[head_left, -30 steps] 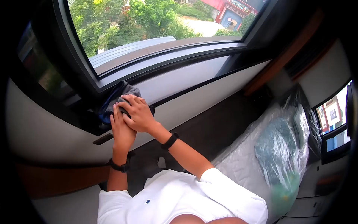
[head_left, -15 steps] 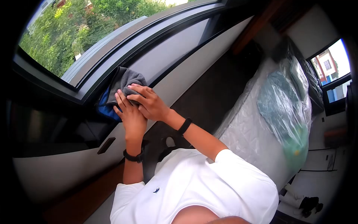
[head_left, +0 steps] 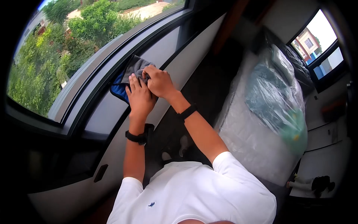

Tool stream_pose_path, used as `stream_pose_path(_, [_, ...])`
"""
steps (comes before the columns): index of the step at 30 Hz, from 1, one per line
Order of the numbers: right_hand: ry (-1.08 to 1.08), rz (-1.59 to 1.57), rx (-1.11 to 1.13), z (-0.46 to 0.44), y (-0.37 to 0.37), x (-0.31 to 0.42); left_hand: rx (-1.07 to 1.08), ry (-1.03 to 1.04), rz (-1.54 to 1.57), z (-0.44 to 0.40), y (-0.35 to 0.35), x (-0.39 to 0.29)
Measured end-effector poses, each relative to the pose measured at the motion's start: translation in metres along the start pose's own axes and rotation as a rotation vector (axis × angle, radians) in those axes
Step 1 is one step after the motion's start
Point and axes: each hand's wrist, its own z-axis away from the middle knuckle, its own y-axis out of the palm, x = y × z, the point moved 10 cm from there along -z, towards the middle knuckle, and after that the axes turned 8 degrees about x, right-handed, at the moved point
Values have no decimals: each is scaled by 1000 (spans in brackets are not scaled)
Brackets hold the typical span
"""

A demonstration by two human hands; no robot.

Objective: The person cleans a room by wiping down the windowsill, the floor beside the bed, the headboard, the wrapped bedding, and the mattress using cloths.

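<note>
A grey cloth (head_left: 131,71) with a blue underside and dark edging lies on the window sill (head_left: 159,47), beside the dark window frame. My left hand (head_left: 141,96) rests on the cloth with its fingers stretched out. Just to its right, my right hand (head_left: 160,83) has its fingers curled round a bunched part of the same cloth. The two hands touch each other. Each wrist wears a black band.
A plastic-wrapped mattress (head_left: 242,138) with bagged items on it stands at the right. Below the sill is a white wall (head_left: 186,80) with a dark handle (head_left: 100,173). Dark floor and two shoe tips show between wall and mattress.
The hands and cloth have moved along the sill, away from the window's near corner. My right hand has closed more on the cloth. The head view has turned.
</note>
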Motion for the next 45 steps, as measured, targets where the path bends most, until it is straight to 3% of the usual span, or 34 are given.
stream_pose_path(5, [-205,-148,-63,40,30,39,56,-159,69,38,-24,48])
stream_pose_path(7, [-316,-54,-101,55,42,62,71,-178,25,46,-26,51])
stream_pose_path(12, [-317,-122,-67,66,41,53,8,-212,-39,27,-25,53])
stream_pose_path(16, [-260,-192,4,47,15,18,-27,-216,-52,-12,-6,34])
stream_pose_path(20, [-151,110,-157,16,-7,-26,-24,-209,-79,-65,21,8])
stream_pose_path(22, [-8,258,-227,7,-25,-54,-45,-101,-66,-116,44,-19])
stream_pose_path(24, [133,225,-311,4,-53,-92,-51,-23,-43,-166,60,-57])
stream_pose_path(28, [55,92,-338,-11,-93,-147,-50,-1,-84,-230,87,-98])
stream_pose_path(31, [32,-16,-221,-15,-111,-177,-94,-42,-138,-242,86,-111])
stream_pose_path(35, [-12,-56,-295,-8,-128,-195,-44,-234,-94,-260,92,-108])
stream_pose_path(42, [188,-297,-310,14,-136,-268,-10,-183,-134,-300,110,-131])
stream_pose_path(45, [89,-294,-425,11,-150,-280,78,-132,-122,-325,122,-150])
